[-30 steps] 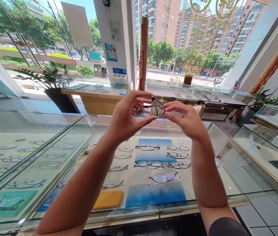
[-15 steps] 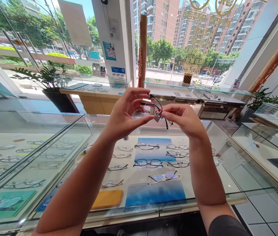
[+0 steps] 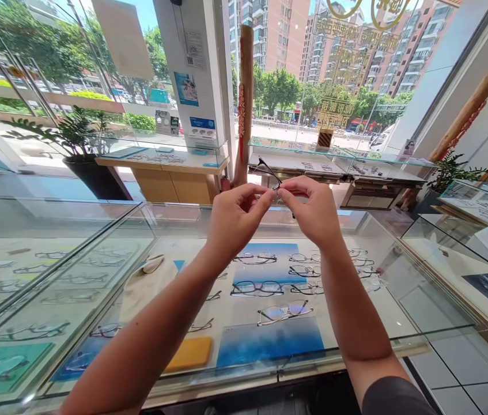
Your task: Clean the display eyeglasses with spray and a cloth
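I hold a pair of dark thin-framed glasses [image 3: 267, 169] up in front of me, above a glass display counter [image 3: 403, 340]. My left hand [image 3: 235, 219] and my right hand [image 3: 310, 210] are both closed in a pinch on the frame, fingertips almost touching. Most of the glasses are hidden behind my fingers; only a dark arm or rim sticks up to the left above them. Under the counter's glass lie several pairs of glasses [image 3: 284, 311] on white and blue mats.
A second glass case [image 3: 31, 276] with more glasses stands at the left, another case [image 3: 481, 253] at the right. Beyond are further display counters [image 3: 174, 164], a potted plant [image 3: 82, 138], a wooden post [image 3: 244, 98] and large windows onto a street.
My hands have come closer together and slightly lower, and the glasses have turned so the lens no longer faces me. The view shifted a little.
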The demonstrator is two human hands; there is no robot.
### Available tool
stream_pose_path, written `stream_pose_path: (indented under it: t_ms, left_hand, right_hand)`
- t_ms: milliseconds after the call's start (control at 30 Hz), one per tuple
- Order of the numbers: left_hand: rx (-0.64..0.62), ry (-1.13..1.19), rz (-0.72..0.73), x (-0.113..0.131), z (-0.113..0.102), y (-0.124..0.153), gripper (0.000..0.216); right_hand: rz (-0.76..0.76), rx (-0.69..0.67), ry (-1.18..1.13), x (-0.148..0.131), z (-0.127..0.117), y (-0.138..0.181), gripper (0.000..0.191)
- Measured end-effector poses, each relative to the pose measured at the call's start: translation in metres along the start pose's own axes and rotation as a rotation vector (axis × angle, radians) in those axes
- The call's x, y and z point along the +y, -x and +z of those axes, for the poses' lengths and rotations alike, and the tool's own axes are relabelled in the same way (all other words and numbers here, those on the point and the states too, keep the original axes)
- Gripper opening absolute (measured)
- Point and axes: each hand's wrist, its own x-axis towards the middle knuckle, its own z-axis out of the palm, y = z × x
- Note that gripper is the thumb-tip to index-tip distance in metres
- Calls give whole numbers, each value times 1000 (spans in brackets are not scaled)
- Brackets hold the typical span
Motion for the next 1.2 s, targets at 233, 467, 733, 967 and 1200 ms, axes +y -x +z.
stream_pose_path:
  t_ms: [233,467,733,967,1200]
  left_hand:
    - [-5,97,-109,-8,-3,-6,31]
    - [-41,-43,-34,-21,-15,-16,19]
    - [-541,-500,3,-21,-33,-21,9]
    - [-1104,-806,-142,-34,8,-4,8]
    - [-1304,-917,-215,-43,29,8,20]
  right_hand:
    - [-98,-65,105,-12,11,8,15]
    - [-3,-206,74,-23,1,10,14]
    - [40,-120,151,-29,-27,9,30]
    - [-6,-24,152,-33,-25,8,42]
    - [-52,-43,157,-37,-22,8,40]
